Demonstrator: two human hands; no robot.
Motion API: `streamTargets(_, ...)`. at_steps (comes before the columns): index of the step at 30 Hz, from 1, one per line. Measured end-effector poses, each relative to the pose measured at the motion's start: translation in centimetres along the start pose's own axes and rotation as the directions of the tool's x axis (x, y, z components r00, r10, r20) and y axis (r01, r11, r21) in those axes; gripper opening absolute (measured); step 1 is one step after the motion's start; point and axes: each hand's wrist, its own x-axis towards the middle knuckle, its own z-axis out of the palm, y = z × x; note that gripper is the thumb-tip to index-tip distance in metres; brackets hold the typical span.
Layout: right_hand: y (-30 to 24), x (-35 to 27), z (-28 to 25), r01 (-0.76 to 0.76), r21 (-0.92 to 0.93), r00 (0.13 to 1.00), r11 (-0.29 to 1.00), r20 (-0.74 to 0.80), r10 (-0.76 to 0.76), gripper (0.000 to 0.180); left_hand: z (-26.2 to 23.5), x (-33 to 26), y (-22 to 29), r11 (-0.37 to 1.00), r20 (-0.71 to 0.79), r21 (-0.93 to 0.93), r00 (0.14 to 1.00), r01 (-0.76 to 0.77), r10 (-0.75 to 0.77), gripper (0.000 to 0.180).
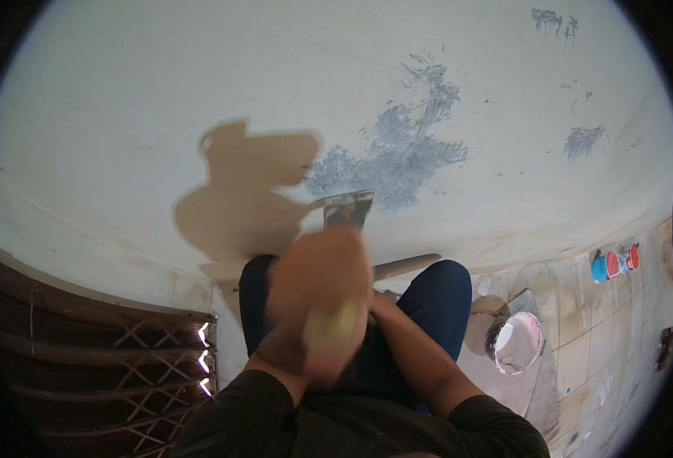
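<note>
In front of my knees, my left hand [317,271] is closed around a scraper, smeared by motion. The scraper's wide metal blade [348,210] points up at the wall, at the lower edge of a grey scuffed patch [401,164]. A blurred yellowish shape [331,328], perhaps the handle's end, shows below the knuckles. From the lower right my right forearm [420,347] reaches in to the same spot. My right hand is hidden or blurred together with the left there, so its fingers cannot be made out.
The pale wall [138,99] carries my shadow [237,198] and smaller grey marks [583,141] at right. A white bucket [518,343] stands on the floor right of my knee [447,294]. Farther right are blue and red containers [616,264]. A dark folding metal gate [92,351] is at left.
</note>
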Motion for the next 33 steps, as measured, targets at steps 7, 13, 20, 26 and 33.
streamTargets(7,4.9,1.6,2.9,0.006,-0.064,0.989,0.998,-0.145,-0.015,0.051,-0.1,-0.7,2.0,0.984,-0.283,-0.163,0.953,0.067,-0.111,0.054)
streamTargets(13,3.6,1.7,1.5,0.084,0.017,0.989,0.996,-0.126,-0.081,0.052,0.5,0.1,1.7,0.937,-0.135,-0.27,0.972,-0.221,0.19,0.059)
streamTargets(20,-0.2,-1.9,-0.7,-0.044,0.051,0.995,0.998,-0.084,0.048,0.047,2.9,-3.3,-1.5,0.881,-0.22,-0.43,0.923,0.2,-0.317,0.061)
streamTargets(26,-2.9,-3.8,-0.8,-0.001,-0.053,0.938,0.999,-0.346,-0.018,0.038,-0.2,-2.3,2.2,0.989,-0.178,-0.146,0.984,-0.014,-0.012,0.049)
streamTargets(33,-1.8,-3.3,-1.6,-0.084,0.045,0.992,0.995,-0.089,0.088,0.038,-1.4,-3.9,-5.7,0.781,-0.506,0.488,0.855,0.389,-0.11,0.052)
